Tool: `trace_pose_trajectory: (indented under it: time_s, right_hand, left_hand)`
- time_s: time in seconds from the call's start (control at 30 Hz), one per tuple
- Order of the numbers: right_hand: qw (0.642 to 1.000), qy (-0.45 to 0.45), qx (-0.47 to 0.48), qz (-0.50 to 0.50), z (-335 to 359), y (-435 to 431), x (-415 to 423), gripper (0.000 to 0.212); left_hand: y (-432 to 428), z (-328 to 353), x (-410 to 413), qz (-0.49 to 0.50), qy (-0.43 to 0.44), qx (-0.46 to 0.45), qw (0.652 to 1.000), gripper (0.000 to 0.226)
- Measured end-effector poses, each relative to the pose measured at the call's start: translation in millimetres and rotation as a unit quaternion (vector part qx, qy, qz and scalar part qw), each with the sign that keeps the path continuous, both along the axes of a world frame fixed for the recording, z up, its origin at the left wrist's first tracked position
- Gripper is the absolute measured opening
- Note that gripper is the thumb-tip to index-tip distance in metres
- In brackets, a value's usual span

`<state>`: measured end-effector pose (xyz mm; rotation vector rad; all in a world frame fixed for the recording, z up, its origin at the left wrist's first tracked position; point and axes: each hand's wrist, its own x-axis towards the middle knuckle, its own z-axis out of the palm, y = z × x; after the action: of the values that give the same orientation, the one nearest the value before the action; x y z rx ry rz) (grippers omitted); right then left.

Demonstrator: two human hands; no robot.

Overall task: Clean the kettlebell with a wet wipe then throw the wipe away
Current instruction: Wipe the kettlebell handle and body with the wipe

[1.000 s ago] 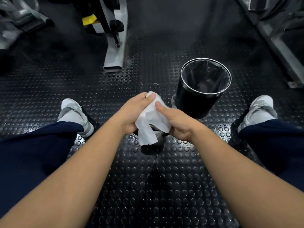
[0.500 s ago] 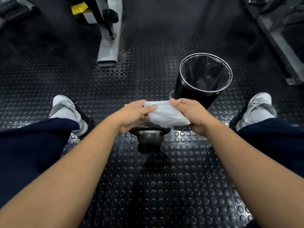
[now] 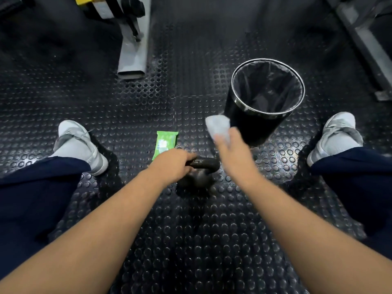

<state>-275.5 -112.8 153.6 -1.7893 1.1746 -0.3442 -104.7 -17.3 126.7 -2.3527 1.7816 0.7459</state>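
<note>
A small black kettlebell point(image 3: 201, 177) stands on the studded floor between my feet. My left hand point(image 3: 171, 166) grips the left end of its handle. My right hand point(image 3: 231, 153) is raised just right of the kettlebell and holds a crumpled white wet wipe point(image 3: 218, 126) in its fingers, blurred by motion. The wipe hangs close to the near left side of a round black bin point(image 3: 239, 107) with a metal rim and a dark liner. A green pack of wipes point(image 3: 165, 143) lies flat on the floor behind my left hand.
My two grey shoes point(image 3: 78, 145) point(image 3: 337, 136) rest on the black studded rubber floor point(image 3: 191, 240), legs in dark trousers. A grey machine foot point(image 3: 133, 54) stands at the back left, and a metal frame point(image 3: 364, 39) runs along the back right.
Both hands held the wipe over the kettlebell before. Now my left hand has dropped onto the handle and my right hand has carried the wipe up and right, near the bin. The green pack shows.
</note>
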Motion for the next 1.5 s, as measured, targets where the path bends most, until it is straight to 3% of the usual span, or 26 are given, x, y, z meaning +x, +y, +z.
trace_pose_trajectory:
  time_s: [0.03,0.1,0.17,0.23,0.37,0.53,0.77,0.87,1.0,1.2,1.37,1.5]
  right_hand:
    - [0.995,0.051,0.007,0.08,-13,18,2,0.019]
    - [0.971,0.121,-0.013,0.205,-40,56,-1,0.05]
    - [0.959,0.122,-0.098,0.235,-59,75,-10,0.076]
    - [0.955,0.108,-0.14,0.239,-70,72,-20,0.083]
    - [0.949,0.138,-0.155,0.239,-74,59,-16,0.083]
    - [0.923,0.153,-0.198,0.291,-71,72,-13,0.089]
    - [0.965,0.146,-0.091,0.197,-78,50,-27,0.096]
    - [0.948,0.127,-0.142,0.254,-68,56,-9,0.093]
    - [0.932,0.13,-0.188,0.281,-72,71,-22,0.088]
    - [0.966,0.142,-0.103,0.19,-82,56,-16,0.093]
    - [0.93,0.14,-0.18,0.287,-72,57,-14,0.089]
    - [0.953,0.144,-0.139,0.229,-89,61,-36,0.09]
  left_hand:
    - [-1,-1,0,-0.007,-0.012,-0.001,1.0,0.034]
    - [1,-5,1,-0.018,-0.024,0.007,1.0,0.012]
    - [1,-10,3,-0.017,-0.023,0.004,1.0,0.016]
    - [1,-11,2,-0.018,-0.02,0.001,1.0,0.019]
    - [2,-8,0,-0.019,-0.004,-0.01,1.0,0.033]
    - [3,-8,0,-0.009,0.013,-0.009,1.0,0.036]
    - [3,-9,0,0.0,0.013,-0.016,1.0,0.041]
    - [3,-8,1,-0.008,0.013,-0.013,1.0,0.03]
    - [3,-8,1,-0.006,0.015,-0.02,1.0,0.039]
    - [2,-10,1,0.002,0.014,-0.012,1.0,0.048]
    - [2,-8,1,-0.011,0.012,-0.019,1.0,0.03]
    - [2,-8,0,0.006,0.021,-0.013,1.0,0.044]
